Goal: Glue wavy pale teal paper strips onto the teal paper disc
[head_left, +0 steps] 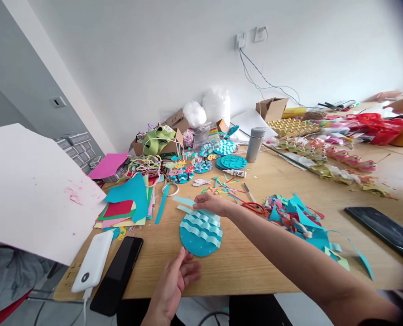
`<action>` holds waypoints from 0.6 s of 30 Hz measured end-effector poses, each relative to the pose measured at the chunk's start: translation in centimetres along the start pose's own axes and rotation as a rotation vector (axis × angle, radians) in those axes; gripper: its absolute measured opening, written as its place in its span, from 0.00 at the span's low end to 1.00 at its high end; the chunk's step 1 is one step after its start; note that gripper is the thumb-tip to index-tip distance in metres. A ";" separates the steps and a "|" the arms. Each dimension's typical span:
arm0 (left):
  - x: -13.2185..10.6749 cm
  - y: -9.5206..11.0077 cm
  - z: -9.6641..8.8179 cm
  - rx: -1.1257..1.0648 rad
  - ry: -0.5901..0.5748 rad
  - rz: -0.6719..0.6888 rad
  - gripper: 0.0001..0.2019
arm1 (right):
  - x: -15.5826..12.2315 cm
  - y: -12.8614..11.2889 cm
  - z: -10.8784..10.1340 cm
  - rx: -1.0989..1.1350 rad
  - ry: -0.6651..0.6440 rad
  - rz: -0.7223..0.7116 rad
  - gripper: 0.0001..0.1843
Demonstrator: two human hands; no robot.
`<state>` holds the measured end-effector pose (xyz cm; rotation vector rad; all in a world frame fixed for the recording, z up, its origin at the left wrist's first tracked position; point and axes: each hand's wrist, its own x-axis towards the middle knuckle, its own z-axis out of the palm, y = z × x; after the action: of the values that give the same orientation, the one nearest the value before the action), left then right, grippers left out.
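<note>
A round blue disc [194,244] lies on the table, with wavy pale-blue paper strips [201,233] across its upper part. At its far edge my right hand [211,204] has its fingers pinched on a flat pale-blue paper strip [184,200]; another strip end sticks out to the left just below. My left hand [179,278] is at the disc's near edge, palm turned inward, fingers apart, holding nothing. Its thumb tip is beside the rim; whether it touches cannot be made out. A darker blue strip [162,206] lies to the left.
Coloured paper sheets [127,206], a white power bank [93,260] and a black phone [118,274] are on the left. Red scissors [254,207], a glue bottle [235,173] and a steel flask [256,145] stand or lie beyond. Blue paper scraps [296,217] are piled right.
</note>
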<state>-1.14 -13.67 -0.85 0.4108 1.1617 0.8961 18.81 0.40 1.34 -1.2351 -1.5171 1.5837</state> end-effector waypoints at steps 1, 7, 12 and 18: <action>-0.1 -0.2 0.3 -0.003 -0.012 -0.016 0.12 | 0.2 -0.1 0.0 -0.019 -0.005 0.004 0.16; 0.3 -1.3 0.5 0.041 -0.070 -0.035 0.16 | 0.5 -0.6 -0.4 -0.138 0.003 -0.006 0.13; -0.3 -1.1 0.1 0.172 -0.064 0.125 0.25 | -2.5 -2.2 -1.1 -0.276 0.061 -0.137 0.13; -0.4 2.2 2.2 0.126 -0.154 0.393 0.23 | -8.8 -3.0 -0.3 -0.333 -0.166 -0.158 0.17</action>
<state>-0.02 -12.34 1.74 0.8171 1.0134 1.1114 21.92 -6.97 6.08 -1.1429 -1.9956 1.3973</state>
